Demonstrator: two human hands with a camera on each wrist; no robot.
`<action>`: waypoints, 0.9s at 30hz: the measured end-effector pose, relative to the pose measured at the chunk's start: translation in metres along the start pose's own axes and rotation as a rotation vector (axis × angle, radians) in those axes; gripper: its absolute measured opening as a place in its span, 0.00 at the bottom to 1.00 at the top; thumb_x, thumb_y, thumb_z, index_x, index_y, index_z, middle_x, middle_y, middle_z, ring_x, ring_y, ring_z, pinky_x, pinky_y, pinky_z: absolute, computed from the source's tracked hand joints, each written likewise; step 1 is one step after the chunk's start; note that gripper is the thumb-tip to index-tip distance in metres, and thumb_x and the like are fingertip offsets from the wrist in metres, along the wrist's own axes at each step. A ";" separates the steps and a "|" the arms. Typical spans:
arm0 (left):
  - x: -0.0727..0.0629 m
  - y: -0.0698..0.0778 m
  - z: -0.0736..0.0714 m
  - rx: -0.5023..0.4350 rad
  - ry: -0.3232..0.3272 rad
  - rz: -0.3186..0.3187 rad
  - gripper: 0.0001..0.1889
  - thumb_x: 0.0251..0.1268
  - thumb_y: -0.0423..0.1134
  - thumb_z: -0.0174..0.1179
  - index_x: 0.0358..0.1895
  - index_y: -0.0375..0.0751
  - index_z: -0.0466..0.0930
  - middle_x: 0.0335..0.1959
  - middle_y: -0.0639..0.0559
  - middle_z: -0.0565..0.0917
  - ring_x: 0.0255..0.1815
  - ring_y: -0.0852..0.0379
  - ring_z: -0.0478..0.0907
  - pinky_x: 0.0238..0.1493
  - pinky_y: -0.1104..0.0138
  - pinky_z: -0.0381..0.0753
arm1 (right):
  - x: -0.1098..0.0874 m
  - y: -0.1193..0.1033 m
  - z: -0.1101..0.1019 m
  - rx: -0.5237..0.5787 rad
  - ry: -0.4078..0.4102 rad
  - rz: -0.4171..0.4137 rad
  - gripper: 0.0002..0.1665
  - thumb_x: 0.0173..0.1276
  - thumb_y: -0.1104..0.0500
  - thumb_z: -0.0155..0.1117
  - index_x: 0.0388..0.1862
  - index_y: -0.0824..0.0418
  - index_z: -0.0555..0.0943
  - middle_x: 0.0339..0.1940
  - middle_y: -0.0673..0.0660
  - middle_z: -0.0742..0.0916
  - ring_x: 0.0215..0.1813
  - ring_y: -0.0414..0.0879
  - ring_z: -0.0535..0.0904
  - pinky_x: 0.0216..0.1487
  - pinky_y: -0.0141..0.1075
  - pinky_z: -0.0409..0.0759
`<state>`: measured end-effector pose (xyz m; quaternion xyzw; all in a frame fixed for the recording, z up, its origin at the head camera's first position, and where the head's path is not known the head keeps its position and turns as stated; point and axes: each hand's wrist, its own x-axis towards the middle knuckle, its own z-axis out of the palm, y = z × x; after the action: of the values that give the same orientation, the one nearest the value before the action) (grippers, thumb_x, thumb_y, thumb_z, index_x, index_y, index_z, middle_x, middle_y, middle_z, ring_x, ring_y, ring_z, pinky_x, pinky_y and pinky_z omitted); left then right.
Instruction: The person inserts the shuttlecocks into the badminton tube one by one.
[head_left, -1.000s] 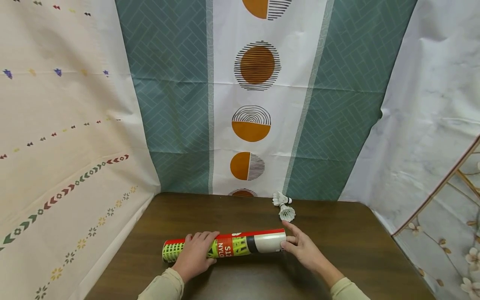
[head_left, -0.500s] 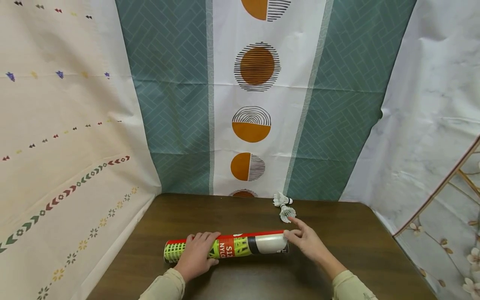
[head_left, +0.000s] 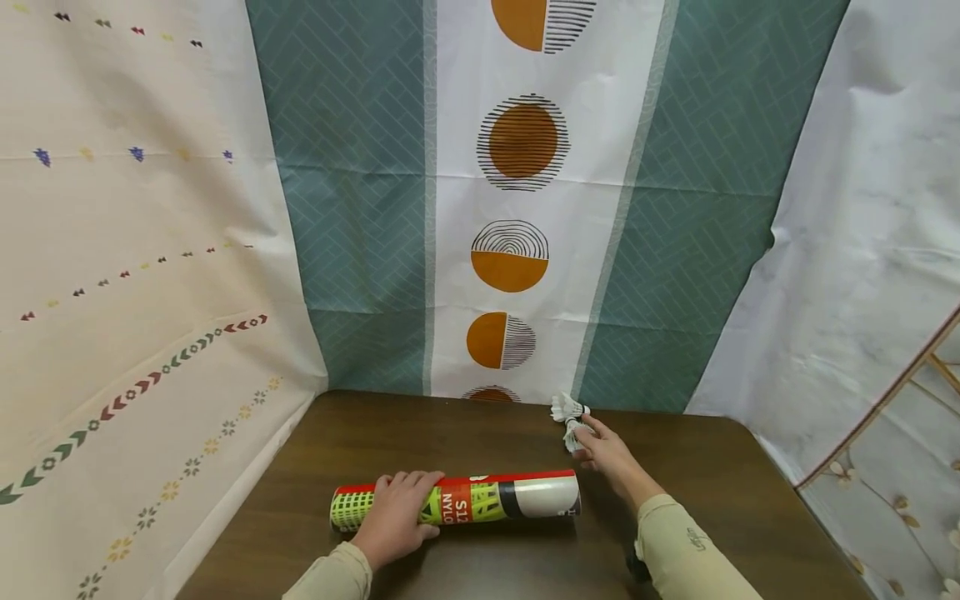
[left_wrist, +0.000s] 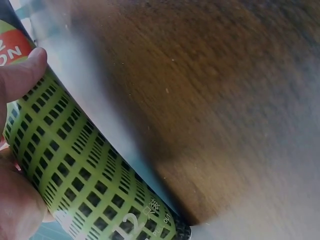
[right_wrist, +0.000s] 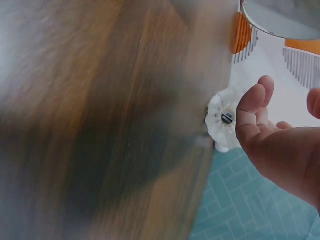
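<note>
A shuttlecock tube (head_left: 542, 497) in green, red and white lies crosswise on the table. My left hand (head_left: 397, 515) grips it left of its middle, and in the left wrist view the thumb (left_wrist: 31, 70) presses on its green grid-patterned side (left_wrist: 75, 165). Two white shuttlecocks lie at the table's back, a farther one (head_left: 567, 407) and a nearer one (head_left: 571, 442). Over the nearer one reaches my right hand (head_left: 613, 460), which partly hides it. In the right wrist view this hand's fingers are loosely bent beside a shuttlecock (right_wrist: 220, 120), with no grip visible.
The dark wooden table (head_left: 420, 433) meets a teal and white patterned cloth (head_left: 360, 250) at its back edge. Pale cloths hang on the left (head_left: 150, 333) and right (head_left: 847, 292). The tube's round end (right_wrist: 285, 17) shows at the top of the right wrist view.
My right hand has left the tube's right end and moved forward to the shuttlecocks. The left hand has stayed on the tube. The head view has shifted slightly.
</note>
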<state>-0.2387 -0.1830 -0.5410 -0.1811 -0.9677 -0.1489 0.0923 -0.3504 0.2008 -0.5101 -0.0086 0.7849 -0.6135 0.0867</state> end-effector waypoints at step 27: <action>-0.004 0.003 -0.006 -0.009 -0.023 -0.022 0.43 0.53 0.52 0.84 0.73 0.48 0.76 0.62 0.48 0.86 0.60 0.41 0.81 0.62 0.34 0.73 | 0.010 0.016 -0.005 -0.292 0.146 -0.061 0.28 0.86 0.55 0.54 0.73 0.74 0.74 0.50 0.69 0.86 0.49 0.55 0.84 0.45 0.41 0.83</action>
<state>-0.2335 -0.1833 -0.5354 -0.1724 -0.9700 -0.1523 0.0788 -0.3596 0.2084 -0.5252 -0.0002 0.8693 -0.4942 0.0088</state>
